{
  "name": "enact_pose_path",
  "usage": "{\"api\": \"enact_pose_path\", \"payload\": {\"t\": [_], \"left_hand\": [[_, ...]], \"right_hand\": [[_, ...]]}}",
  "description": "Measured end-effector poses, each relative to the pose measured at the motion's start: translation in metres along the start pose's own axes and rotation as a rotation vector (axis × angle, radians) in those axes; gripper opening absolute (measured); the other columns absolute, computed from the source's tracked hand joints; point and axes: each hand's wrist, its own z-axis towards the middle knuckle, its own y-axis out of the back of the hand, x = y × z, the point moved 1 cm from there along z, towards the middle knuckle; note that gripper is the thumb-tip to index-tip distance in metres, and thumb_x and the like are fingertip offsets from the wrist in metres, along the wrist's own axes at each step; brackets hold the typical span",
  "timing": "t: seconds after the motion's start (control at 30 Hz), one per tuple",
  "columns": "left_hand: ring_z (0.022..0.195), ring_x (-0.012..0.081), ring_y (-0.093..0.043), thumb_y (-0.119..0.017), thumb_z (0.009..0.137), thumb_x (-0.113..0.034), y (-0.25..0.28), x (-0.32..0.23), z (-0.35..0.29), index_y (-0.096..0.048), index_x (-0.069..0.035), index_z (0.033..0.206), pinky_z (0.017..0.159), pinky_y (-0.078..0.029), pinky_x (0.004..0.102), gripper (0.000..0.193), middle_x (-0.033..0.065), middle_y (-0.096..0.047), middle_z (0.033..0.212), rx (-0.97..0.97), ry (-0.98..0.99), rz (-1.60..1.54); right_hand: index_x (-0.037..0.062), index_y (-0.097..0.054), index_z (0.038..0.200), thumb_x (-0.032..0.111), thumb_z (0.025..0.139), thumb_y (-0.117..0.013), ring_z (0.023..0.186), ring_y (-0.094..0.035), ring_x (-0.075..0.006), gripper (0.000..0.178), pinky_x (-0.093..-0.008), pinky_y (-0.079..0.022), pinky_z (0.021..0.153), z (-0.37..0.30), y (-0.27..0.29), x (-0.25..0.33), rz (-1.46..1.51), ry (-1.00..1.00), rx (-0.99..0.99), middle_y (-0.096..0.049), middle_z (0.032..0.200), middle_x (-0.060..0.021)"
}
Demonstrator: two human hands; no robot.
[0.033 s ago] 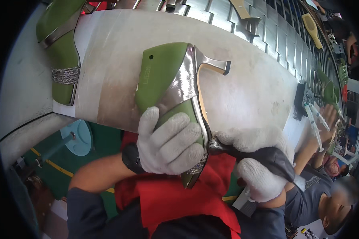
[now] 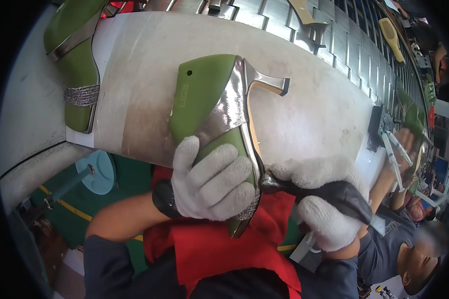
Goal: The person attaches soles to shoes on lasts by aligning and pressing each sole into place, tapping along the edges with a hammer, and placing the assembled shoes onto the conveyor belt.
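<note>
Over the near edge of the desk [image 2: 149,89], a high-heeled sandal [image 2: 229,107] sits mounted on a green shoe last [image 2: 199,94]. The person's left hand [image 2: 212,179] grasps it around the forepart; the right hand [image 2: 329,222] clenches a dark tool [image 2: 346,199], its shiny tip at the sole edge. Heel [image 2: 269,82], metallic strap and glitter band [image 2: 247,209] are on; edge work seems unfinished (how much remains cannot be told). The long axis runs away from the person, toe nearest, sole facing right.
</note>
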Motion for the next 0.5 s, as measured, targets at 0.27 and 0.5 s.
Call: {"api": "enact_pose_path", "payload": {"t": [0.27,0.5], "left_hand": [[0.122,0.0238,-0.068,-0.077,0.098,-0.031,-0.004,-0.007,-0.003,-0.054,-0.023,0.146,0.121,-0.038,0.0693,0.054,-0.0011,-0.068,0.134,0.024,0.08,-0.011],[0.121,0.018,-0.067,-0.074,0.099,-0.031,-0.005,-0.009,0.001,-0.059,-0.025,0.138,0.106,-0.046,0.0607,0.043,-0.006,-0.068,0.136,-0.018,0.112,-0.025]], "right_hand": [[-0.0084,-0.065,0.115,0.011,0.089,-0.082,0.107,-0.079,-0.0448,0.037,-0.0542,-0.064,0.098,0.067,0.001,0.009,0.0,-0.149,0.107,-0.076,0.121,-0.0344],[-0.0033,-0.064,0.129,0.004,0.102,-0.075,0.125,-0.072,-0.0339,0.029,-0.0493,-0.058,0.111,0.081,0.0,-0.002,0.24,0.014,0.158,-0.074,0.133,-0.027]]}}
